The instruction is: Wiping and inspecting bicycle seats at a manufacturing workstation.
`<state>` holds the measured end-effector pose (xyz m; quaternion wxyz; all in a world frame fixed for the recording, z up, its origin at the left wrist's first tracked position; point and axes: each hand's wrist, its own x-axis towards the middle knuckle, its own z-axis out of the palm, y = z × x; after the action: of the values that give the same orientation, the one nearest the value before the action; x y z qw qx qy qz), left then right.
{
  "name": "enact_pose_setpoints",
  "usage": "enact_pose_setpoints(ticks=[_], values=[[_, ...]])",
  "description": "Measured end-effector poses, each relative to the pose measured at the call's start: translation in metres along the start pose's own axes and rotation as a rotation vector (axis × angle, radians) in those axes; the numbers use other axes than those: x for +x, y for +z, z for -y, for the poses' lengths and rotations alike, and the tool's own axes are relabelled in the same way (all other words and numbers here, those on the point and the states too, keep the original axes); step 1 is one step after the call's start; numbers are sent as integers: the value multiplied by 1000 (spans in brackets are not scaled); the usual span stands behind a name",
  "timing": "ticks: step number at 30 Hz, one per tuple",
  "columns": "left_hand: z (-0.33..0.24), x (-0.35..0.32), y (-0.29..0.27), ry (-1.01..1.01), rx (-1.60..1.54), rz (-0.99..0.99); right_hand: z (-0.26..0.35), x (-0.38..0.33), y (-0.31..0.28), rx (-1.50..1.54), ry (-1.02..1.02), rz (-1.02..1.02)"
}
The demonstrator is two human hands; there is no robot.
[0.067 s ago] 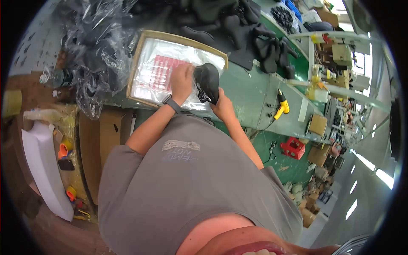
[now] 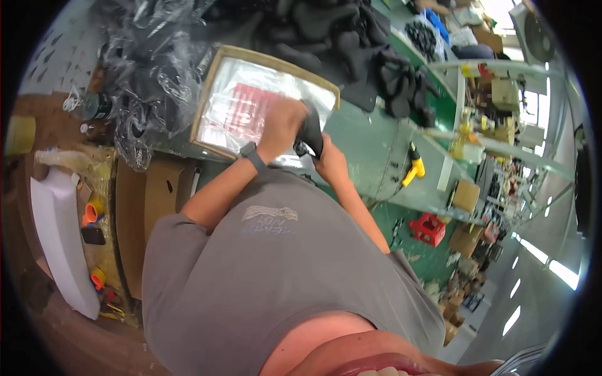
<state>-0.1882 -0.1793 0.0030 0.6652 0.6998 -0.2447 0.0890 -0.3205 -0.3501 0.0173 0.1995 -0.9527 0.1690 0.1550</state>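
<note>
A black padded piece shaped like a bicycle saddle [image 2: 310,127] is held up on edge over a shallow cardboard tray. My right hand [image 2: 332,161] grips its near end, the fingers partly hidden behind it. My left hand [image 2: 283,127], with a watch on the wrist, is at the saddle's left side and covers part of it. Motion blurs its fingers, so I cannot see whether they hold anything. Inside the tray [image 2: 269,61], shiny clear plastic lies over a sheet with red print [image 2: 244,109].
Crumpled clear plastic [image 2: 153,81] with dark contents lies left of the tray. Several black padded pieces [image 2: 351,47] are heaped behind it. A yellow heat gun [image 2: 414,168] rests on the green bench at right, above a red crate [image 2: 427,229] on the floor.
My left hand has moved right, from above the red-printed sheet onto the saddle. The saddle has turned more edge-on, while my right hand keeps hold of it.
</note>
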Motion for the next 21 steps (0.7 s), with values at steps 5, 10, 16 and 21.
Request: enact_pose_setpoints(ticks=[5, 10, 16, 21], values=[[-64, 5, -32, 325, -64, 642, -59, 30, 34, 92, -156, 26], [-96, 32, -110, -113, -465, 150, -11, 11, -59, 1629, 404, 602], [-91, 30, -111, -600, -984, 691, 54, 40, -106, 1456, 158, 3], [-90, 98, -56, -426, -629, 153, 111, 56, -103, 581, -567, -490]])
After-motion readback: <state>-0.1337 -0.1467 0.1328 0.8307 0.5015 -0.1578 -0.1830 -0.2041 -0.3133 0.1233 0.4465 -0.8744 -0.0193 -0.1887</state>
